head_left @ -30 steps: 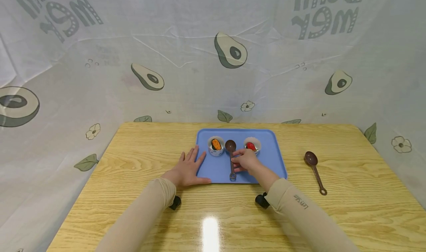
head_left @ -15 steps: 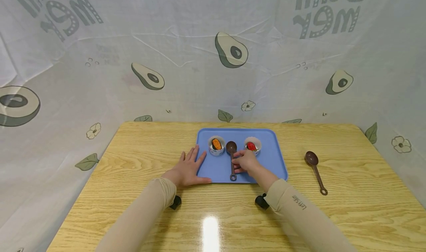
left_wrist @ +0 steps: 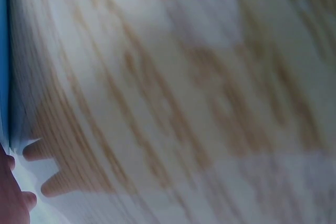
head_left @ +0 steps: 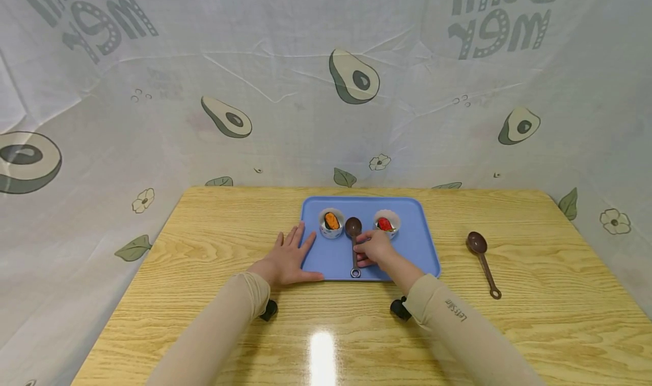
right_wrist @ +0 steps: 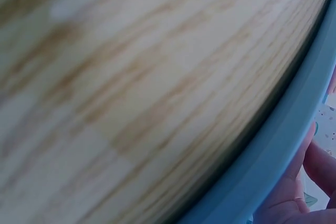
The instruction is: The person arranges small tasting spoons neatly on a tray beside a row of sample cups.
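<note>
In the head view a brown measuring spoon lies on a blue tray, bowl away from the person. My right hand pinches the spoon's handle between thumb and fingers. The spoon lies between a left patterned white cup, which holds an orange-topped sushi piece, and a right white cup with a red-topped piece. My left hand rests with spread fingers at the tray's left edge, its thumb along the near left corner. The right wrist view catches part of the right hand beyond the tray rim.
A second brown measuring spoon lies on the wooden table right of the tray. Behind the table hangs a white cloth printed with avocados. Each wrist bears a black device, such as the right one.
The held spoon has shifted slightly toward the person, with the right hand moving along with it. My left hand stays in place; tray and cups look unmoved.
</note>
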Demonstrator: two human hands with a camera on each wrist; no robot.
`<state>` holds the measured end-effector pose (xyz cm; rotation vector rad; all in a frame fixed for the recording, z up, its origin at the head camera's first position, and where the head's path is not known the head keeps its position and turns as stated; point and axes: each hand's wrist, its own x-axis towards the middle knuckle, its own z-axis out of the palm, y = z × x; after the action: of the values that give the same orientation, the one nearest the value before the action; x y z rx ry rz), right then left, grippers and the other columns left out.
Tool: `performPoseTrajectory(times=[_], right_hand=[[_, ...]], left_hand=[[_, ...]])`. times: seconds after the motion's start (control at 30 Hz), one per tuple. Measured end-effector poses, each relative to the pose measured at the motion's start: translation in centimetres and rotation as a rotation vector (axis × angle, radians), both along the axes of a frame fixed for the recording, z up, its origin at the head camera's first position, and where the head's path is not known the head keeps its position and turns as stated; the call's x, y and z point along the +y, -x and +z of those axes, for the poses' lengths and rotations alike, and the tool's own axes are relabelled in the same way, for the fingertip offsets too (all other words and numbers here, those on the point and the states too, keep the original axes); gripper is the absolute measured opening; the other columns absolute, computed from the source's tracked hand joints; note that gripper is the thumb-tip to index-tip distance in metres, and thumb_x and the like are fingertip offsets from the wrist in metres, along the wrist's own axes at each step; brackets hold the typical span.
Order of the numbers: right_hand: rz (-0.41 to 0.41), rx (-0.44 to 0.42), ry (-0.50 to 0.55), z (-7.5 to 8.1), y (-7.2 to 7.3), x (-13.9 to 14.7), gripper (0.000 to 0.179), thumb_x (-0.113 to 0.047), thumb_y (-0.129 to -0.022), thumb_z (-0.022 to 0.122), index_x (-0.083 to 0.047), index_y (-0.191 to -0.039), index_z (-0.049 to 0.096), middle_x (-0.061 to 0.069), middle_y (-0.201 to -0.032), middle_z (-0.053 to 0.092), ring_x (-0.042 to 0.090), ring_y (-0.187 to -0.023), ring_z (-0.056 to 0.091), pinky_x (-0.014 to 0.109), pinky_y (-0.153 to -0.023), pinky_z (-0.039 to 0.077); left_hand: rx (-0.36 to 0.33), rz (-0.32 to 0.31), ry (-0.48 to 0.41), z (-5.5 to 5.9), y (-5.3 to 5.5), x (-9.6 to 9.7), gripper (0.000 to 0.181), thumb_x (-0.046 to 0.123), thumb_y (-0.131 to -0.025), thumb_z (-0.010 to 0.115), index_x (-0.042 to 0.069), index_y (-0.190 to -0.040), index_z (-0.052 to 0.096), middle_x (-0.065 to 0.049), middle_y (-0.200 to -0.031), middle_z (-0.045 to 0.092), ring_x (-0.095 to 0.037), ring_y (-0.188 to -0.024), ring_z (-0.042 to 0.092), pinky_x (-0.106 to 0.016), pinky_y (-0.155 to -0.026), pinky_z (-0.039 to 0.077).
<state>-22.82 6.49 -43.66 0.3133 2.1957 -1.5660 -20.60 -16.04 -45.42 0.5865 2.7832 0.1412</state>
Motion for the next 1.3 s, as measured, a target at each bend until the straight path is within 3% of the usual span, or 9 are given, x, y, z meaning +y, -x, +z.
performPoseTrajectory(times=[0.47,0.7,1.13,1.3], right_hand=[[-0.001,0.017,-0.050,0.2,-0.2,0.3,0.020,0.000,-0.087,0.060,0.004,-0.107,0.058,0.004,-0.064,0.054,0.010,-0.051,0.052,0.025,-0.047,0.051],[-0.023,0.064,-0.087,0.5,-0.3,0.6,0.014,-0.007,-0.088,0.060,0.002,-0.098,0.061,0.005,-0.069,0.056,0.012,-0.052,0.053,0.026,-0.045,0.050],[-0.019,0.090,-0.089,2.6,-0.4,1.3,0.023,-0.014,-0.092,0.057,0.002,-0.108,0.062,0.010,-0.081,0.062,0.012,-0.058,0.058,0.026,-0.049,0.051],[-0.012,0.142,-0.052,3.5,-0.4,1.7,0.020,-0.012,-0.091,0.057,0.003,-0.103,0.063,0.010,-0.080,0.060,0.012,-0.057,0.056,0.027,-0.048,0.051]], left_hand=[[0.004,-0.005,-0.004,0.4,-0.3,0.5,0.102,0.076,-0.079,0.046,0.015,-0.152,0.010,-0.019,-0.157,-0.006,-0.035,-0.145,0.001,-0.058,-0.114,0.009],[-0.001,-0.007,-0.008,0.7,-0.3,0.6,0.101,0.074,-0.079,0.047,0.014,-0.152,0.010,-0.020,-0.157,-0.005,-0.036,-0.145,0.001,-0.058,-0.113,0.009],[-0.018,0.001,0.005,0.7,-0.2,0.4,0.101,0.073,-0.080,0.047,0.014,-0.152,0.009,-0.020,-0.157,-0.007,-0.037,-0.145,0.001,-0.058,-0.113,0.009],[-0.022,0.007,-0.004,0.7,-0.3,0.2,0.101,0.074,-0.080,0.047,0.014,-0.152,0.009,-0.020,-0.157,-0.008,-0.037,-0.145,0.000,-0.059,-0.113,0.008]])
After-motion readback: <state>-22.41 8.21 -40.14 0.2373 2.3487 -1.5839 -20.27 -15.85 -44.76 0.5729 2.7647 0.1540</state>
